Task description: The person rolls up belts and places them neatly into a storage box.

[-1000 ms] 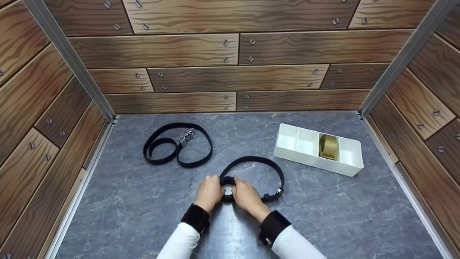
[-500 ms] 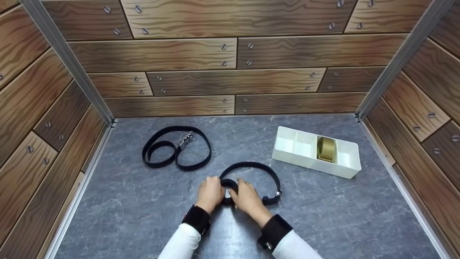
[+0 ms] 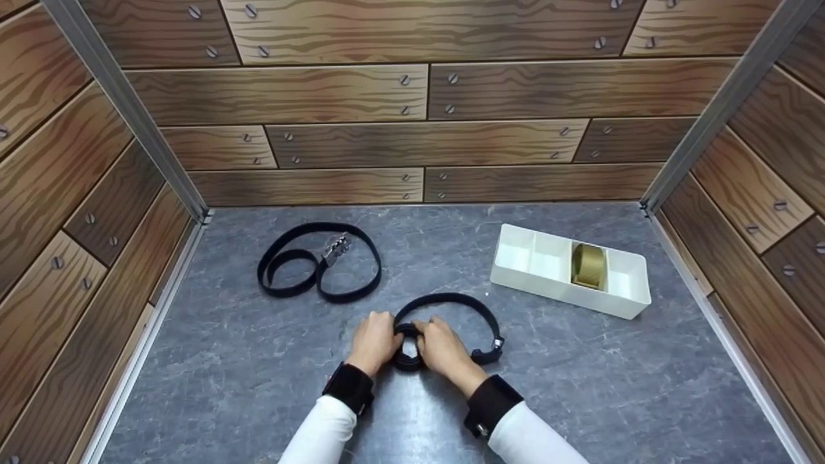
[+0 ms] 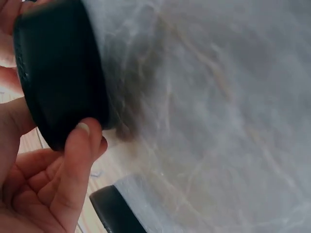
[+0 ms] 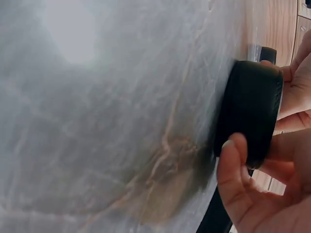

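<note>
In the head view a black belt stands on edge, its near end wound into a tight coil (image 3: pixel 407 365) and the rest curving away in an open loop (image 3: pixel 454 297) to a silver-trimmed buckle end (image 3: pixel 496 345). My left hand (image 3: pixel 374 341) grips the coil's left side, and my right hand (image 3: pixel 441 345) grips its right side. From the left wrist view, the left thumb (image 4: pixel 80 150) presses the outer layer of the coil (image 4: pixel 63 77). The right thumb (image 5: pixel 233 160) does likewise on the coil (image 5: pixel 250 107) in the right wrist view. Some fingers are hidden behind it.
A second black belt (image 3: pixel 348 298) with a silver buckle (image 3: pixel 336 247) lies loosely looped at the back left. At the back right is a white divided tray (image 3: pixel 567 301); one compartment holds a rolled olive belt (image 3: pixel 589 264). Wood-patterned walls (image 3: pixel 412 142) enclose the grey surface (image 3: pixel 225 361).
The belt's open loop has become a little smaller and drawn nearer. The right hand's fingers spread from the coil half a second ago and now grip it again. The left hand stays at its side.
</note>
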A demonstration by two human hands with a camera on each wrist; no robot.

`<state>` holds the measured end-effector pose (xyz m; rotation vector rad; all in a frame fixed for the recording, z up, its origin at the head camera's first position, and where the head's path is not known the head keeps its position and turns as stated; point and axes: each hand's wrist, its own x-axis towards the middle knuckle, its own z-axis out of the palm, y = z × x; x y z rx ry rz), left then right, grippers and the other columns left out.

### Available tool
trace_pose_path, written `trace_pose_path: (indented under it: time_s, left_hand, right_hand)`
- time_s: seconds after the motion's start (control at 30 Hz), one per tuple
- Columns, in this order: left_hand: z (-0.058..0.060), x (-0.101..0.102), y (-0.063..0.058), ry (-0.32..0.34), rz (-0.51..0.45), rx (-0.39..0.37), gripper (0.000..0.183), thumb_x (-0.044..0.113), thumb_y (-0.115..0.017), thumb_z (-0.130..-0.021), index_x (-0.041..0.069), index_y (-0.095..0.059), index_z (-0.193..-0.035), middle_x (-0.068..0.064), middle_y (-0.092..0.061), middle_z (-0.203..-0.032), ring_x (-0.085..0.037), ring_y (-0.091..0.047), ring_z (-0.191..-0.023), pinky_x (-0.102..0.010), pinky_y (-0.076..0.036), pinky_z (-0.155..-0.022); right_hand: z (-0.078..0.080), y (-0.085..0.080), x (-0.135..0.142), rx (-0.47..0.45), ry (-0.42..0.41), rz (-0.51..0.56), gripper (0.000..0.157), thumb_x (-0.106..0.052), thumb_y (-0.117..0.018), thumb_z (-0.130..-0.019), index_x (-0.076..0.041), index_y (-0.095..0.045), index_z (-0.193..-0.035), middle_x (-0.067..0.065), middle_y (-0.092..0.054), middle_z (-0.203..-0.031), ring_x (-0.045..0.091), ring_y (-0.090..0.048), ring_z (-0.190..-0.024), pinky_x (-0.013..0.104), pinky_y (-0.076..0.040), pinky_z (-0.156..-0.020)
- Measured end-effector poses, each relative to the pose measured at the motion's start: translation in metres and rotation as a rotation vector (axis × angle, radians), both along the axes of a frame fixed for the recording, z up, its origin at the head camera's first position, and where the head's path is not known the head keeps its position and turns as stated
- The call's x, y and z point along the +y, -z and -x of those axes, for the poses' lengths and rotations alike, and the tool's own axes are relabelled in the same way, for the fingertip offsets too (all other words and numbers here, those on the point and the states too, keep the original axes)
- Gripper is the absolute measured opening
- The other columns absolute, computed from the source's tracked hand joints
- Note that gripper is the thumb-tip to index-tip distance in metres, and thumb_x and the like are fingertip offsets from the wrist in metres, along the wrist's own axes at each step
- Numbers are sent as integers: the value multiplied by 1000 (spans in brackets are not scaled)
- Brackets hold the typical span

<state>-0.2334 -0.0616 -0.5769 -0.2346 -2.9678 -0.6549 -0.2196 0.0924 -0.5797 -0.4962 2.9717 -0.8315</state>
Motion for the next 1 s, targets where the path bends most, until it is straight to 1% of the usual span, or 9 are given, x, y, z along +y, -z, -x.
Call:
trace_pose_path:
  time_s: [0.1, 0.27, 0.33, 0.43, 0.53, 0.67, 0.77, 0.87, 1.0]
  left_hand:
    - [-1, 2, 3, 0, 4, 42, 18, 15, -78, -77, 2, -66, -74, -17, -68, -76, -38, -67, -69, -47, -53, -60]
    - [0, 6, 6, -75, -6, 68, 16, 14, -77, -73, 1, -67, -72, -19, -68, -75, -37, -67, -67, -47, -53, -58]
    - [0, 7, 6, -98, -1, 64, 17, 15, -77, -73, 2, -67, -72, -19, -68, -74, -37, -67, -67, -47, -52, -58]
    - [0, 8, 6, -107, 7, 62, 17, 16, -76, -72, 2, -67, -72, -19, -68, -75, -38, -66, -67, -47, -52, -57]
    - [-1, 7, 5, -98, 12, 58, 17, 17, -76, -73, 2, -67, -72, -19, -68, -75, -38, -66, -67, -48, -52, -57]
    - [-1, 6, 3, -67, 19, 55, 19, 18, -76, -75, 3, -66, -72, -17, -68, -76, -37, -67, -68, -48, -52, -58]
    - [0, 6, 2, -29, 52, 60, 19, 20, -77, -76, 4, -67, -74, -16, -68, -76, -37, -67, -69, -48, -52, -57]
    - [1, 8, 2, -3, 89, 74, 17, 19, -75, -76, 4, -67, -75, -15, -67, -76, -37, -66, -69, -49, -52, -56]
    - [1, 12, 4, -19, 91, 111, 9, 12, -71, -74, 5, -67, -73, -16, -68, -75, -39, -66, -68, -49, -51, -55]
  right_hand:
    - [-2, 0, 0, 15, 23, 19, 35, -9, -61, -93, 3, -62, -126, 20, -61, -106, 38, -62, -97, 48, -52, -82]
    - [-6, -2, 0, -98, 137, 105, 49, -22, -65, -94, 10, -53, -129, 30, -56, -124, 44, -56, -114, 51, -45, -95]
    - [-7, -2, 1, -148, 162, 126, 52, -24, -65, -94, 11, -51, -131, 31, -54, -126, 41, -60, -107, 49, -46, -95]
    - [-6, 0, 1, -189, 174, 154, 52, -20, -65, -94, 10, -50, -133, 32, -52, -126, 30, -67, -83, 43, -52, -84]
    - [-5, 2, 1, -163, 164, 161, 46, -13, -63, -92, 10, -53, -131, 30, -55, -121, 27, -67, -78, 40, -53, -79]
    - [-2, 3, 1, -79, 139, 119, 40, -7, -62, -90, 9, -59, -126, 26, -60, -114, 37, -61, -102, 45, -50, -88]
    - [0, 2, 1, -57, 106, 53, 41, -6, -60, -89, 5, -60, -129, 22, -59, -112, 38, -61, -98, 47, -51, -84]
    - [4, 1, 0, -29, 62, -18, 42, -6, -58, -90, -2, -61, -131, 15, -57, -107, 35, -63, -86, 46, -53, -73]
    - [7, 1, 0, 12, 63, -31, 38, -9, -58, -93, -6, -62, -131, 14, -57, -110, 35, -63, -88, 46, -53, -73]
